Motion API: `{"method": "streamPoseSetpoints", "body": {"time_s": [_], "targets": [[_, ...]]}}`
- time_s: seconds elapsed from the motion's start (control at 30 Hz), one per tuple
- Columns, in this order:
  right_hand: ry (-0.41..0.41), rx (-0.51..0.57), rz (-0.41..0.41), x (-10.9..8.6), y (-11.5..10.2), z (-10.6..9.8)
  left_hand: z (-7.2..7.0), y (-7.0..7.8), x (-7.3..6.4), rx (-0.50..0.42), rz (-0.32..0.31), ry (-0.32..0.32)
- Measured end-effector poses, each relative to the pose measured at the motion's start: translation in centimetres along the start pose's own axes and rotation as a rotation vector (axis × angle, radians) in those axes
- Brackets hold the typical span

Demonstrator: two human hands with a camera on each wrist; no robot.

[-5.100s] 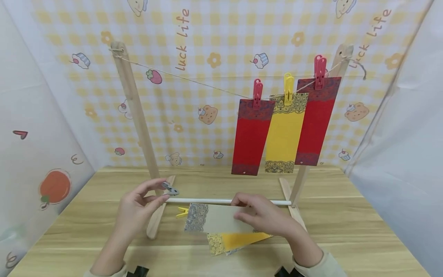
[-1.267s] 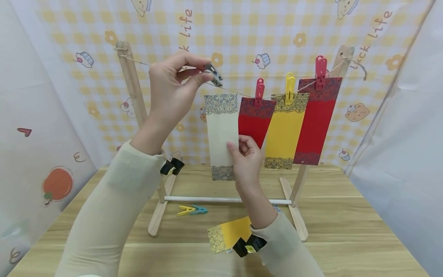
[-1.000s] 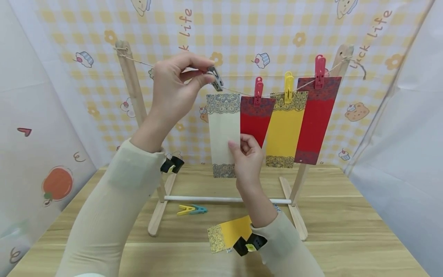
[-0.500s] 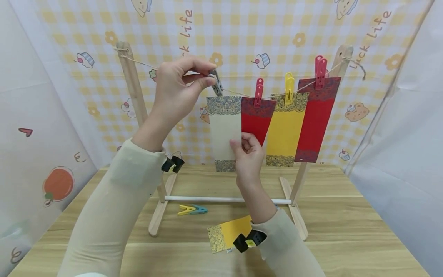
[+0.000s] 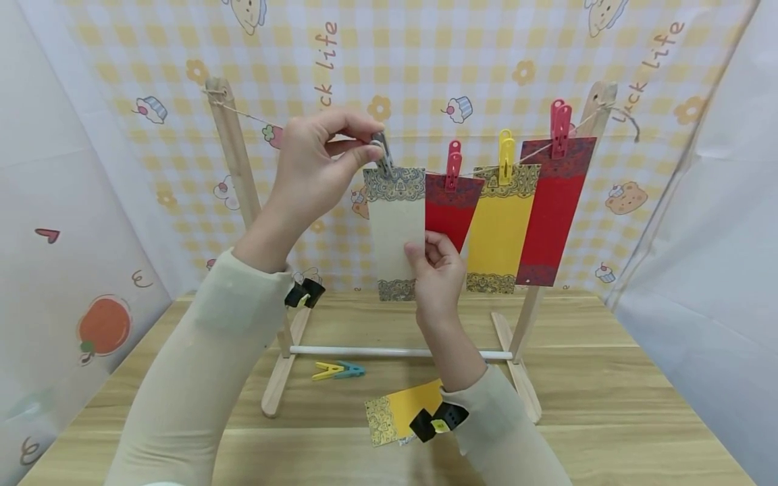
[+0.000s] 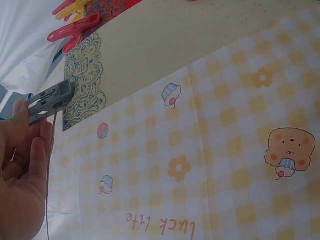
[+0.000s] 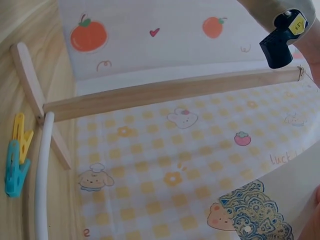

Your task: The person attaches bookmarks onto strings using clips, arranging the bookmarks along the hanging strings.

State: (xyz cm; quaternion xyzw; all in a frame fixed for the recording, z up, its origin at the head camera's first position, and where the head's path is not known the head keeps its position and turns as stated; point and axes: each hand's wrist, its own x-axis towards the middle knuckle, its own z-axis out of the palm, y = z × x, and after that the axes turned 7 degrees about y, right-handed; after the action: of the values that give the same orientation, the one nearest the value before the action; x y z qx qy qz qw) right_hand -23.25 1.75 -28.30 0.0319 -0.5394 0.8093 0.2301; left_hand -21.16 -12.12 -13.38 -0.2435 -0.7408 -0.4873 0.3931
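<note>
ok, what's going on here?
A person's left hand pinches a gray clip at the top edge of a cream card; their right hand holds that card's right edge. Can't tell whether the clip has caught the string. Right of it in the head view, two red cards and a yellow card hang clipped up. A yellow clip, a teal clip and another yellow card lie on the table.
</note>
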Motion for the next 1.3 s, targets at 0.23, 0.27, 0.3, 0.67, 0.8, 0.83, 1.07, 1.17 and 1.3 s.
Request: {"method": "streamPoseSetpoints", "body": {"time_s": [0.23,0.27,0.3,0.67,0.8,0.83,1.07,1.17,1.3], "targets": [[-0.009,0.016,0.039,-0.1,-0.1,0.1,0.0,0.2,-0.2,0.011,-0.009,-0.040],[-0.010,0.013,0.045,-0.1,-0.1,0.1,0.0,0.2,-0.2,0.018,-0.013,-0.045],[-0.012,0.010,0.052,-0.2,-0.1,0.1,0.0,0.3,-0.2,0.023,-0.017,-0.051],[-0.079,-0.002,0.138,-0.7,0.3,-0.3,-0.2,0.2,-0.3,0.138,-0.091,-0.122],[-0.097,0.005,0.139,-0.7,0.5,-0.5,-0.1,0.1,-0.3,0.164,-0.097,-0.140],[-0.100,0.006,0.138,-0.7,0.5,-0.6,0.0,0.1,-0.4,0.168,-0.100,-0.143],[-0.118,-0.006,0.121,-0.6,0.9,-1.1,0.0,-0.1,-0.5,0.168,-0.107,-0.141],[-0.123,-0.024,0.114,-0.6,1.0,-1.3,0.0,-0.1,-0.5,0.168,-0.111,-0.134],[-0.130,-0.060,0.118,-0.5,1.4,-1.9,0.1,0.0,-0.5,0.188,-0.101,-0.126]]}}
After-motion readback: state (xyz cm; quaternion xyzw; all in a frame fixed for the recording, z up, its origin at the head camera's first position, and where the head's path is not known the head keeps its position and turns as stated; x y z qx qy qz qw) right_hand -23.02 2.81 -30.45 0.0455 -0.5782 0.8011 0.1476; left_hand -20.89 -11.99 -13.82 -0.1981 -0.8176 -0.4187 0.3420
